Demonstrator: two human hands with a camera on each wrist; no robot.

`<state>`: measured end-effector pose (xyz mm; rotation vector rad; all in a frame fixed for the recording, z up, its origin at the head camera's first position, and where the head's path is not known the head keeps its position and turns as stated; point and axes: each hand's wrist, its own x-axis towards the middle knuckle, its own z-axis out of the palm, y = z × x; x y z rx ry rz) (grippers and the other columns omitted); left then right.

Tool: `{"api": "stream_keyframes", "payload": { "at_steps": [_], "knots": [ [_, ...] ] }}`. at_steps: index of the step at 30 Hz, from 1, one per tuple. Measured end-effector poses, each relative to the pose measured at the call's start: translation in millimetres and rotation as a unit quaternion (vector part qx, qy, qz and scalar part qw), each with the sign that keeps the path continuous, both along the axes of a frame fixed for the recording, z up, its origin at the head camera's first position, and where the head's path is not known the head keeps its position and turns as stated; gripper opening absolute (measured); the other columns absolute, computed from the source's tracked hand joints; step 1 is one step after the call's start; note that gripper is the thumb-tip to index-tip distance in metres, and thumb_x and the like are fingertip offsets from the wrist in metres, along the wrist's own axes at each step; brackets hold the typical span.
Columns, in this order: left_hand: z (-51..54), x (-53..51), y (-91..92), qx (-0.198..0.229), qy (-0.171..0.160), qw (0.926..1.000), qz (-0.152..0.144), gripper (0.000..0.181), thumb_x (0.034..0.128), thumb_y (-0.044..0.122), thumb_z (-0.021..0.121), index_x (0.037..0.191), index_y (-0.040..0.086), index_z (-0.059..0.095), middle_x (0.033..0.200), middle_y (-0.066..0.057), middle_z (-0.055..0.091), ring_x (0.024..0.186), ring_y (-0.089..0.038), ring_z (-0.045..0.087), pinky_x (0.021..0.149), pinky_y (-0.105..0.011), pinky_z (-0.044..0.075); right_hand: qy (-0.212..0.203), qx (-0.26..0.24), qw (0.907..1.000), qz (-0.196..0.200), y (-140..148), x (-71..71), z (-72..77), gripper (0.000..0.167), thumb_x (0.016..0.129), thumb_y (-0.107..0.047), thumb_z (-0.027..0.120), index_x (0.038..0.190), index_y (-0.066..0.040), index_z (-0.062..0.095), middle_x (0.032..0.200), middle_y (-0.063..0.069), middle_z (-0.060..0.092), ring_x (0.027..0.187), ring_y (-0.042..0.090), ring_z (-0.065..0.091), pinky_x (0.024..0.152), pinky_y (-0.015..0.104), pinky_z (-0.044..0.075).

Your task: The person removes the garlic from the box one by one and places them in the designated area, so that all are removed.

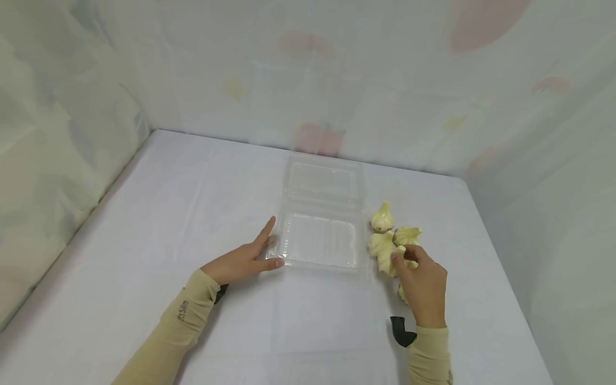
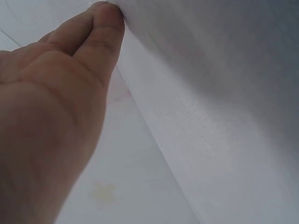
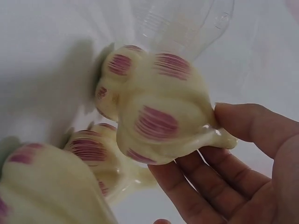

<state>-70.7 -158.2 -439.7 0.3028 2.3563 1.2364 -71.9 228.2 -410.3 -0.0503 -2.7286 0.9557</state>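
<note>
A clear plastic clamshell box (image 1: 320,240) lies with its lid (image 1: 323,182) folded back, away from me. Along the box's left side rests my left hand (image 1: 247,261), thumb and fingers extended and touching its edge. To the right of the box, my right hand (image 1: 425,280) pinches a garlic bulb by its stem. In the right wrist view this garlic bulb (image 3: 163,112) is pale cream with purple streaks, the thumb on one side and fingers beneath. Several other garlic bulbs (image 1: 382,219) lie clustered around that hand; one is partly hidden behind it.
A white-covered table (image 1: 216,214) holds everything. Patterned sheets (image 1: 308,75) hang behind its far edge and along both sides. A dark strap piece (image 1: 402,332) sits by the right wrist.
</note>
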Motion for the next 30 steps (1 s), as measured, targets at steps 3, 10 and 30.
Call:
{"api": "stream_keyframes", "payload": {
  "at_steps": [3, 10, 30],
  "knots": [
    [0.4, -0.3, 0.5, 0.001, 0.0, 1.0, -0.001, 0.104, 0.095, 0.062, 0.061, 0.16, 0.035, -0.016, 0.163, -0.006, 0.029, 0.148, -0.03, 0.026, 0.117, -0.055, 0.021, 0.011, 0.02, 0.9996, 0.016, 1.1, 0.8, -3.9, 0.026, 0.095, -0.022, 0.071, 0.111, -0.002, 0.073, 0.099, 0.016, 0.075, 0.079, 0.036, 0.068, 0.09, 0.055, 0.041],
    [-0.5, -1.3, 0.7, 0.001, -0.001, 1.0, -0.006, 0.104, 0.0945, 0.063, 0.06, 0.16, 0.035, -0.016, 0.163, -0.006, 0.029, 0.148, -0.03, 0.026, 0.117, -0.055, 0.021, -0.027, 0.06, 0.9975, 0.027, 0.2, 6.7, -8.5, 0.027, 0.097, -0.021, 0.068, 0.114, 0.0, 0.07, 0.099, 0.017, 0.075, 0.077, 0.034, 0.07, 0.104, 0.063, 0.022],
    [33.9, -32.7, -7.4, -0.072, 0.041, 0.9965, -0.013, 0.088, 0.1003, 0.059, 0.053, 0.164, 0.015, 0.011, 0.162, -0.019, 0.027, 0.145, -0.04, 0.031, 0.116, -0.056, 0.024, 0.085, 0.11, 0.9834, 0.116, -7.1, -63.4, 62.1, 0.026, 0.098, -0.018, 0.067, 0.116, -0.001, 0.072, 0.076, 0.013, 0.066, 0.044, 0.021, 0.041, 0.095, 0.067, 0.034]
  ]
}}
